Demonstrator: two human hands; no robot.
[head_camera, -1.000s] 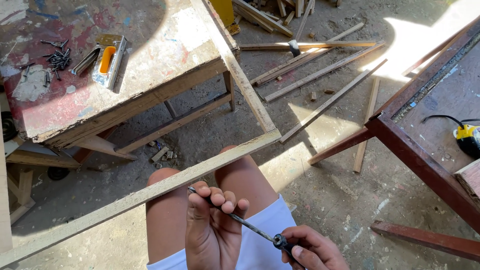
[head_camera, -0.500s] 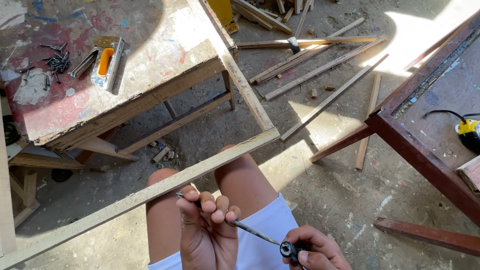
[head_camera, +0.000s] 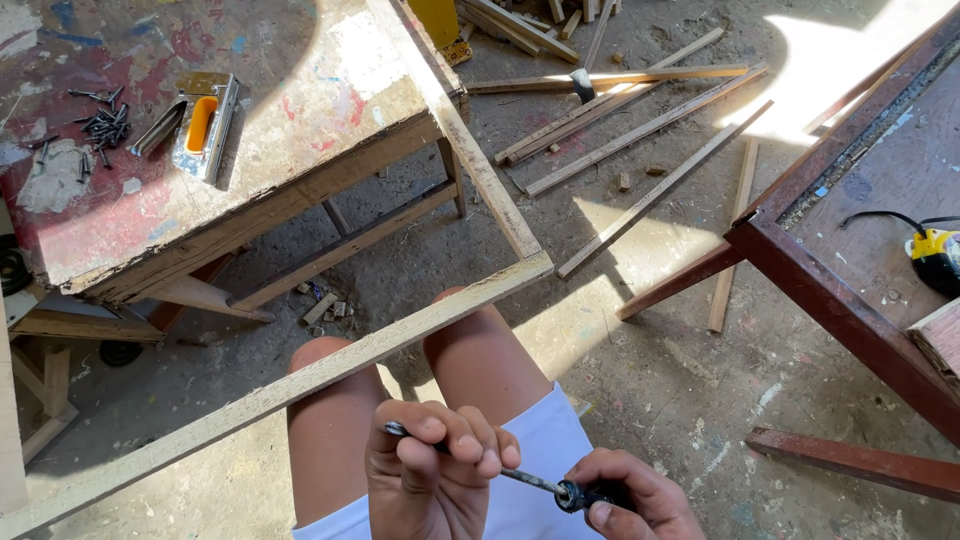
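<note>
My left hand (head_camera: 430, 470) is closed around the thin metal shaft of a screwdriver (head_camera: 525, 482), low in the head view above my lap. My right hand (head_camera: 630, 500) grips the tool's dark handle at the bottom edge. A wooden frame (head_camera: 400, 335) made of pale slats rests across my bare knees, with its corner joint just beyond them. White shorts show under both hands.
A paint-stained wooden workbench (head_camera: 300, 130) at upper left carries a metal staple gun (head_camera: 200, 125) and a pile of dark nails (head_camera: 100, 125). Loose wooden slats (head_camera: 640, 130) and a hammer (head_camera: 600, 82) lie on the dirt floor. A red-brown table (head_camera: 850, 310) with a yellow power tool (head_camera: 935, 255) stands at right.
Both hands have dropped lower in view and drawn nearer each other along the screwdriver. The left fingers curled tighter over the shaft. The frame stays on my knees.
</note>
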